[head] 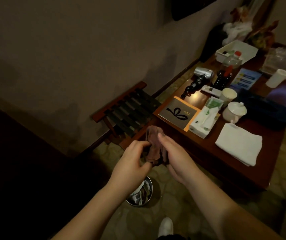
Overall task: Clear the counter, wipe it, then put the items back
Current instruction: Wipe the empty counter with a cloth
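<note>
Both hands at frame centre hold a brown cloth [34, 147] in the air, off the worktop's [225, 163] near-left corner: left hand [133, 161] pinches its edge, right hand [173, 158] grips it with curled fingers. Metal bin [141, 194] on the floor below. Right of centre: folded white towel [239, 143], tissue pack [203, 121], lidded cup [235, 111]. Upper right: hair dryer [202, 75], white tray [236, 51].
</note>
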A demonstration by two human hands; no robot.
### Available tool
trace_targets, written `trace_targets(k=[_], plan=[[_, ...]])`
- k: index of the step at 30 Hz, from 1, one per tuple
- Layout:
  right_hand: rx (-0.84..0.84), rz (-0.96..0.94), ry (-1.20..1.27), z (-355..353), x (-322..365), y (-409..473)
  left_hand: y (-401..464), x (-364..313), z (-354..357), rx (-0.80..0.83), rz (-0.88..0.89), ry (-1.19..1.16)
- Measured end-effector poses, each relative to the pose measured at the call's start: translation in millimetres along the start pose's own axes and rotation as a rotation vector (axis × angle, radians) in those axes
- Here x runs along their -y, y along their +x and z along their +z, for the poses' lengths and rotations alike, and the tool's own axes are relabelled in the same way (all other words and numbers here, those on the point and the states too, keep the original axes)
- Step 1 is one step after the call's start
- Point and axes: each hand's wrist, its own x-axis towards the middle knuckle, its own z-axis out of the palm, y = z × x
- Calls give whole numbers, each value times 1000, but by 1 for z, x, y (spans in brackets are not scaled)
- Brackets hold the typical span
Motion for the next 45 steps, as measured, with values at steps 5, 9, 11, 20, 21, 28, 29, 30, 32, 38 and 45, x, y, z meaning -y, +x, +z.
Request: trace_targets(k=[5, 9, 11, 20, 21, 28, 29, 30, 32, 38, 45], plan=[[110, 116, 89, -37, 6, 26, 24, -7, 26, -86, -28, 32], [211, 222, 122, -57, 2, 44, 38, -5, 34, -150, -121, -64], [252, 249, 166, -63, -2, 52, 46, -5, 33, -218, -197, -168], [295, 371, -28, -51, -40, 87, 96, 27, 28, -331, -648, -809], [289, 386, -59, -48, -44, 92, 104, 37, 28, -329, -675, -822], [208, 465, -215, -38, -64, 146, 146, 144, 35, -246, -954, -1125], [188, 462, -232, -37, -70, 156, 151, 161, 37, -238, -995, -1151], [164, 459, -252, -35, -77, 167, 157, 177, 40, -232, -1032, -1166], [130, 456, -289, -32, -92, 190, 169, 211, 48, -207, -1094, -1196], [104, 471, -411, -39, -141, 260, 198, 304, 81, -286, -1213, -1149], [28, 445, -586, -51, -203, 343, 235, 385, 120, -316, -1126, -1012]])
